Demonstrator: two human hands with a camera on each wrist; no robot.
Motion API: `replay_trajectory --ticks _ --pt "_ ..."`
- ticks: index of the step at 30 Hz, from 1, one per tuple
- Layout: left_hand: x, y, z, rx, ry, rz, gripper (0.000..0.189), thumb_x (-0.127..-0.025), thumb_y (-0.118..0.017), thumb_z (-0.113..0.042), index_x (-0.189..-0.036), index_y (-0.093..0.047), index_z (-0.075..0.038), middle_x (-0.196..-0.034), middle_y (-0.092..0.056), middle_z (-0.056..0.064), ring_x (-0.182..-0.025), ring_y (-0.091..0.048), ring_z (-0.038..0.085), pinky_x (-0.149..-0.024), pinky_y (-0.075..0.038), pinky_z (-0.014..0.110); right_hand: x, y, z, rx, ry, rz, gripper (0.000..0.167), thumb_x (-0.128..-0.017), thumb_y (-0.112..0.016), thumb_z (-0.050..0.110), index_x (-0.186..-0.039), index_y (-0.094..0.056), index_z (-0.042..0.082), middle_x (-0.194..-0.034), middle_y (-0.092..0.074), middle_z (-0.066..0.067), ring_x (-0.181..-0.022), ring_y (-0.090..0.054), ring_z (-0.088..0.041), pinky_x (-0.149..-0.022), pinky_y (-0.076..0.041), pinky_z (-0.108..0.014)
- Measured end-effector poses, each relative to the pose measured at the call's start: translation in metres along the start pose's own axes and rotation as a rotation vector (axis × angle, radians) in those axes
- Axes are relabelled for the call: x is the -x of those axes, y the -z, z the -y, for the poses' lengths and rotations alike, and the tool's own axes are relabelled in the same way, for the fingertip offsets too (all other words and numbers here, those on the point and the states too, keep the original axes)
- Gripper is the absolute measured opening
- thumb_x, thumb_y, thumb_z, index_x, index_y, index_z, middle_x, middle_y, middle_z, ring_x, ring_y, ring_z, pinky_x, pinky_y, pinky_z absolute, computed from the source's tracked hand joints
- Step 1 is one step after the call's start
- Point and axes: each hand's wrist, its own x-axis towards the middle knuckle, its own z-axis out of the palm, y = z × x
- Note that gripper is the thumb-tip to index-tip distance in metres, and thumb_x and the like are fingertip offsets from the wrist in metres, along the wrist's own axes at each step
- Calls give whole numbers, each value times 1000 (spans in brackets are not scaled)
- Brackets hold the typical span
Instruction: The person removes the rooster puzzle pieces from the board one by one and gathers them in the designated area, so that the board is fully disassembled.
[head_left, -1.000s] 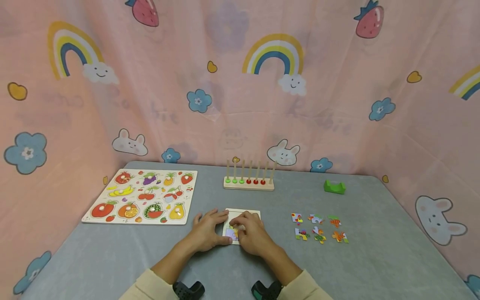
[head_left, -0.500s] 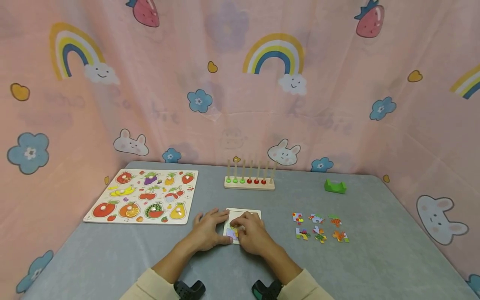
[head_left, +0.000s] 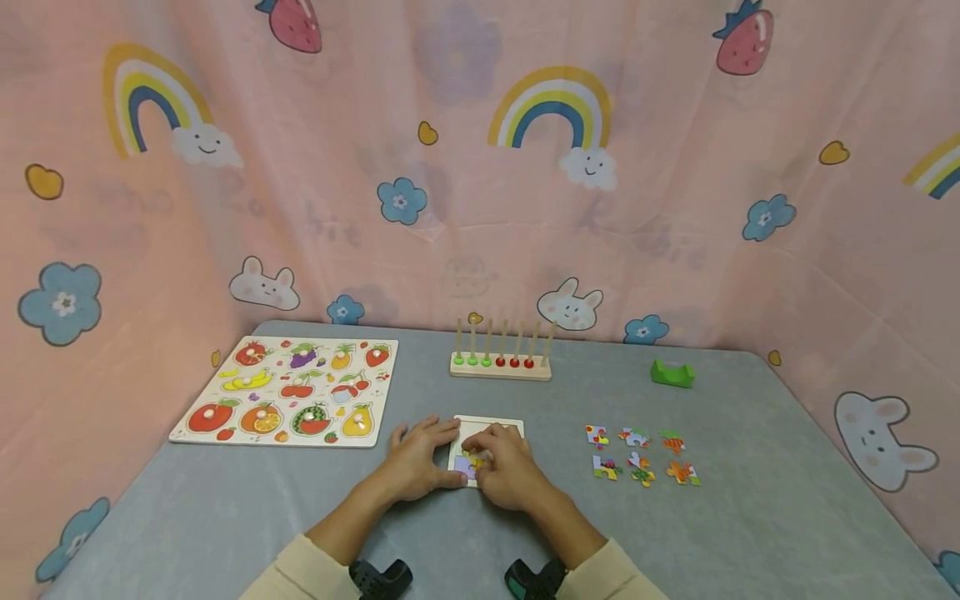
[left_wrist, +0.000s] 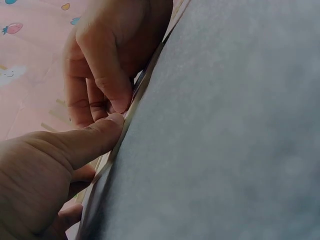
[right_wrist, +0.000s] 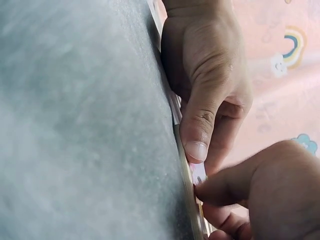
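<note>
A small white-rimmed jigsaw tray (head_left: 488,422) lies on the grey table between the two hands. Purple puzzle pieces (head_left: 465,467) fill part of its near-left corner. My left hand (head_left: 414,460) steadies the tray's left side, its fingers stretched toward the far corner and the thumb resting at the near corner, as in the left wrist view, where the thumb (left_wrist: 95,142) lies along the rim. My right hand (head_left: 510,468) has curled fingers and pinches a yellowish puzzle piece (head_left: 476,457) down in the tray; the fingertips hide most of that piece.
Several loose puzzle pieces (head_left: 641,457) lie in two rows to the right. A fruit puzzle board (head_left: 288,392) stands at left. Behind the tray is a wooden peg rack (head_left: 501,367) with green and red beads. A green block (head_left: 672,374) sits far right. A pink curtain (head_left: 465,242) surrounds the table.
</note>
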Motion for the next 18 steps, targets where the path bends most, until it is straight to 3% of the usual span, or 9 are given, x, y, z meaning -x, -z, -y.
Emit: replay_trajectory --ticks 5,9,18 --pt "0 0 0 -1 3 1 70 -72 -85 -31 -131 -60 -3 -141 -50 4 -137 -31 34 -103 -6 65 3 2 -4 -2 100 -35 37 -68 -66 2 -104 -70 7 -92 -60 2 -88 -46 -16 -76 -35 -41" --pt "0 0 0 -10 -7 -6 69 -71 -86 -31 -130 -61 -3 -140 -51 5 -136 -32 35 -102 -7 66 4 2 -7 27 156 -30 39 -70 -71 6 -110 -69 7 -93 -59 3 -89 -46 -15 -77 -35 -41" --pt "0 -1 1 -2 -12 -6 69 -72 -85 -32 -130 -61 -4 -141 -51 5 -136 -31 35 -102 -7 66 4 4 -3 60 129 43 42 -77 -75 12 -118 -67 8 -98 -55 4 -92 -43 -14 -80 -35 -40"
